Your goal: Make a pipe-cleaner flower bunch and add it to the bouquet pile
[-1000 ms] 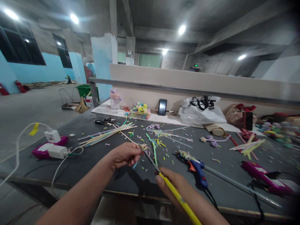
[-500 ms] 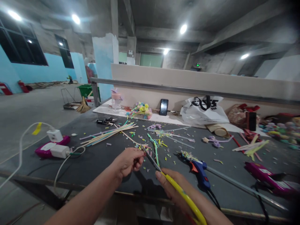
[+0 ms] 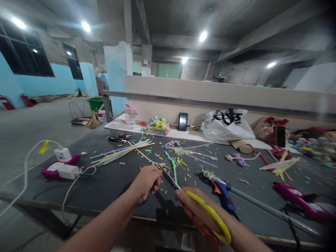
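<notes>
My right hand [image 3: 194, 204] grips a pair of scissors [image 3: 203, 203] with yellow and red handles. The blades point away to the upper left, their tips beside my left hand's fingertips. My left hand [image 3: 147, 181] is closed in a pinch above the front of the dark table; what it holds is hidden or too small to name. Just past it, a thin beige stick [image 3: 144, 154] runs toward the blade tips. A mint-green fuzzy stem [image 3: 172, 162] lies bent beyond the scissors. Small coloured clippings [image 3: 180, 161] are scattered about.
A bundle of coloured sticks [image 3: 123, 152] and keys [image 3: 119, 137] lie left. To the right are a blue glue gun [image 3: 223, 194], a long clear rod [image 3: 265, 206] and a magenta device [image 3: 301, 201]. A phone [image 3: 183, 121], bottle [image 3: 130, 117] and white bag [image 3: 227, 124] stand behind.
My right hand has turned, and the red handle now shows apart from the yellow one. My left hand stays at nearly the same place. The view has shifted slightly.
</notes>
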Demonstrator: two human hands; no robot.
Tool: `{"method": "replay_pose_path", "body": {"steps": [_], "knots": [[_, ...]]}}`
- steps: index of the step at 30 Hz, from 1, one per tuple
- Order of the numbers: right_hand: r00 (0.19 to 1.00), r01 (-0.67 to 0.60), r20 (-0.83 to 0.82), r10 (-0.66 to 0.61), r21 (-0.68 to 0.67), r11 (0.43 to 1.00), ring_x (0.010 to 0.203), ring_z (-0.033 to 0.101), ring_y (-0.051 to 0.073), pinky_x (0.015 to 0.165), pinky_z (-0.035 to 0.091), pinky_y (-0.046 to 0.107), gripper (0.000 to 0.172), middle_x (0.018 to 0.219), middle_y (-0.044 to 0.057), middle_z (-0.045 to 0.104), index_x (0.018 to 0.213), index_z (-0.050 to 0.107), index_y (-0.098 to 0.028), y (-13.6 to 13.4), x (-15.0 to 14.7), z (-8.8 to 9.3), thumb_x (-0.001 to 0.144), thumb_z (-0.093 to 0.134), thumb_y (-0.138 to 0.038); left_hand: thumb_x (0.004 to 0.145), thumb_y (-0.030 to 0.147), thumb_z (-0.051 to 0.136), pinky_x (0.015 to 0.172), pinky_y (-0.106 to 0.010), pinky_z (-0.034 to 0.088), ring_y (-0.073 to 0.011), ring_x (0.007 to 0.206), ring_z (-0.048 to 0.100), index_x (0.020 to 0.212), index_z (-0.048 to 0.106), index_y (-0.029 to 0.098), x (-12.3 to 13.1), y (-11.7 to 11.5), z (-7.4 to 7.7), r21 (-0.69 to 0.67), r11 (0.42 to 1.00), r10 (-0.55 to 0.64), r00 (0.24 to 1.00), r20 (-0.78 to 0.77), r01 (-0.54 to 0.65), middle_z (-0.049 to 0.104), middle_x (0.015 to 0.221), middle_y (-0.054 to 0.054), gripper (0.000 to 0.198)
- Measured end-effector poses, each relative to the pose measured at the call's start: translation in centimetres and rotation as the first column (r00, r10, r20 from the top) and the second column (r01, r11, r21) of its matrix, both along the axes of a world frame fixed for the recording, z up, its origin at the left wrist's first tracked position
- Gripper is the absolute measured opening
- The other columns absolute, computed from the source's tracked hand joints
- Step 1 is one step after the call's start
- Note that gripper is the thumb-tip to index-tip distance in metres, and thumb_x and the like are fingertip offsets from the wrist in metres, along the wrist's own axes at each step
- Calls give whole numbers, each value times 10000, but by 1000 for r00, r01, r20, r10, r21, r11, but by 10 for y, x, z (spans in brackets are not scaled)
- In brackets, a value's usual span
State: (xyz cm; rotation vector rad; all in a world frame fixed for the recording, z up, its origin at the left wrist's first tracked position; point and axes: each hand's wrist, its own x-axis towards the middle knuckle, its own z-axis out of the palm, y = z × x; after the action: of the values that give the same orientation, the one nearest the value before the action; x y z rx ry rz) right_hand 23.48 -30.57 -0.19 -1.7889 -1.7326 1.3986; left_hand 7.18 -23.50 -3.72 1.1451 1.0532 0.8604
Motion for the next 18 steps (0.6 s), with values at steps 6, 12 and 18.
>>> {"method": "replay_pose_path", "body": {"steps": [6,12,18], "knots": [[999,-34,-1,34,-25,999,276,357,47,269,302,146,422,433,-74,398,728,378,-198,0,1,6,788,304,-609,679,243,463,306,-150,174,-32,283,292,556,434,173,-2,3,-4,122,993,15,991,-136,2,399,374,77,144],[999,18,-50,-19,-10,1000,260,329,36,250,287,148,383,463,-82,380,712,404,-201,4,1,-4,788,330,-569,707,300,440,304,-163,187,-45,280,294,599,459,180,-2,4,-7,154,987,-8,974,-225,44,404,390,74,162],[985,109,-128,-118,-81,991,236,350,52,238,288,150,402,437,-66,432,831,488,-190,2,6,-23,788,336,-560,714,316,415,330,-172,223,-57,292,334,624,471,182,-10,13,-2,199,976,-9,938,-346,83,427,411,69,171]]}}
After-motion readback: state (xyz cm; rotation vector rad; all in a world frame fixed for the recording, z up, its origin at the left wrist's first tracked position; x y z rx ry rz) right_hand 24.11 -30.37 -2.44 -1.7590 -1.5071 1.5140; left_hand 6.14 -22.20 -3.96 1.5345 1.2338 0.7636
